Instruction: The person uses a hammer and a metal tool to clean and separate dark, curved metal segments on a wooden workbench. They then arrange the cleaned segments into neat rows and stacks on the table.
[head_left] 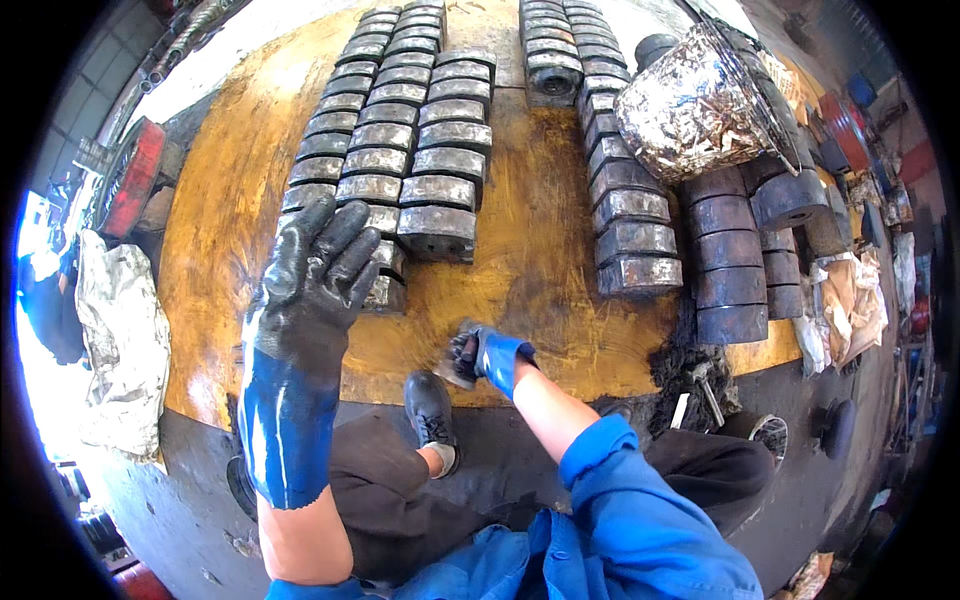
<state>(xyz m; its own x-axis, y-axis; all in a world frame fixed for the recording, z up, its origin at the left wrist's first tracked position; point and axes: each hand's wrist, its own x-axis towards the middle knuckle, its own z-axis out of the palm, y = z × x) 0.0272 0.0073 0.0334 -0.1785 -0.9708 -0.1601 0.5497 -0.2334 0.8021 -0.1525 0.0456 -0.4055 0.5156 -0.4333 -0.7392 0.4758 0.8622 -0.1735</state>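
My left hand (322, 255), in a long rubber glove with black fingers and a blue cuff, is raised with its fingers stretched out. It holds nothing and covers part of the nearest rows of dark curved metal blocks (437, 222). Lower and to the right, my right hand (483, 352), in a matching glove, is low over the near edge of the yellow board (520, 290). Its fingers are curled over a small greyish piece (457, 372), too hidden to name. My dark shoe (428, 405) stands just left of it.
Another line of metal blocks (638, 235) runs along the right, beside stacked dark cylinders (728, 265). A flake-covered basket (695, 105) leans above them. Nearer me are a hammer (708, 395) and a small bucket (768, 435). A grimy white sack (120, 340) hangs at left.
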